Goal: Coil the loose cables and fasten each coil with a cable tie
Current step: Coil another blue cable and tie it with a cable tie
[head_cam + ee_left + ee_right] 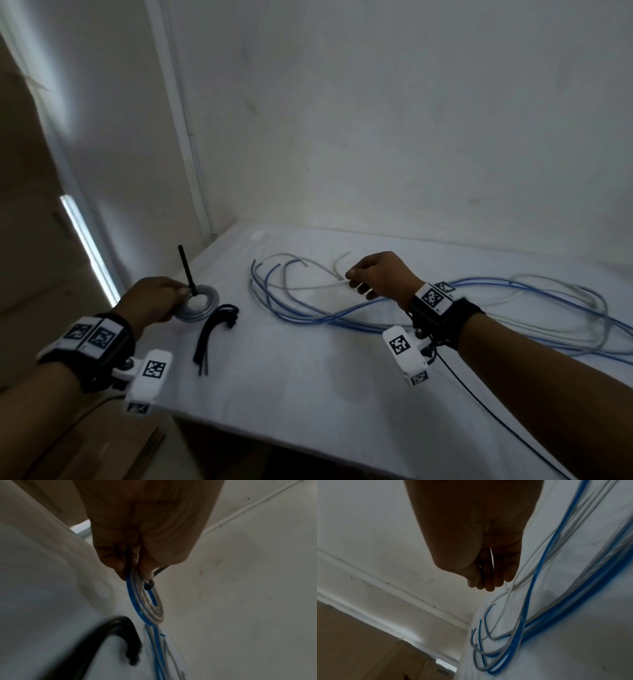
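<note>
A small coil of blue and clear cable (202,303) (149,605) lies at the table's left edge. My left hand (180,295) (132,568) pinches its near rim. A black cable tie (186,270) is looped round the coil, its tail standing up and its head (149,586) at my fingertips. Right of the coil lies a bundle of spare black cable ties (215,329) (118,632). Loose blue and grey cables (342,315) (527,609) sprawl across the table. My right hand (351,278) (488,582) pinches a thin white cable (330,283) (491,557) just above them.
The white table (308,383) sits in a corner, with a wall behind and a wall to the left. Its left edge runs close beside the coil. A black lead (486,404) trails from my right wrist camera over the table's front right.
</note>
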